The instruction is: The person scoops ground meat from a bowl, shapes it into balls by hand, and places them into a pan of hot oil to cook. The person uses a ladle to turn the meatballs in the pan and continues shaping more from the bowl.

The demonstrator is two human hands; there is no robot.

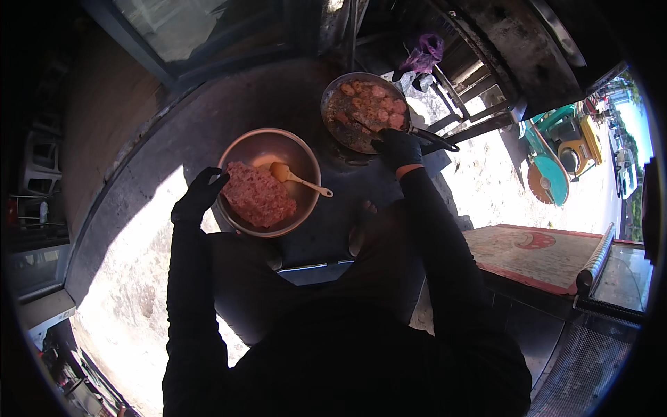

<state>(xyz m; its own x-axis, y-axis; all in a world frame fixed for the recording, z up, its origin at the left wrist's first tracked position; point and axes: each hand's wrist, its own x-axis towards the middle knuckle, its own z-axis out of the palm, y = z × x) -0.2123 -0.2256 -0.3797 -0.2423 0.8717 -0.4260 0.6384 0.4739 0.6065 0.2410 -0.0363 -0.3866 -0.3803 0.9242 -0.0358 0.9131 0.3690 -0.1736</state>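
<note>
A wide metal bowl (305,156) rests before me and holds a mound of raw minced meat (258,195). On the meat lies a light-coloured spoon (302,182), its handle across the right rim. My left hand (200,193), in a black glove, is at the bowl's left rim with fingers apart; whether it touches the rim or the meat is unclear. Further off stands a frying pan (333,138) with several browned and pink meat patties (383,104) in it. Over its near edge, my black-gloved right hand (400,148) grips a thin dark utensil (362,125) reaching into the pan.
The pan's black handle (437,139) points right. A purple plastic bag (424,54) hangs by a dark metal frame (453,94). At right are a low table (521,255) with a printed top and a machine with a round blade (547,180). A glass-paned frame (172,62) stands ahead.
</note>
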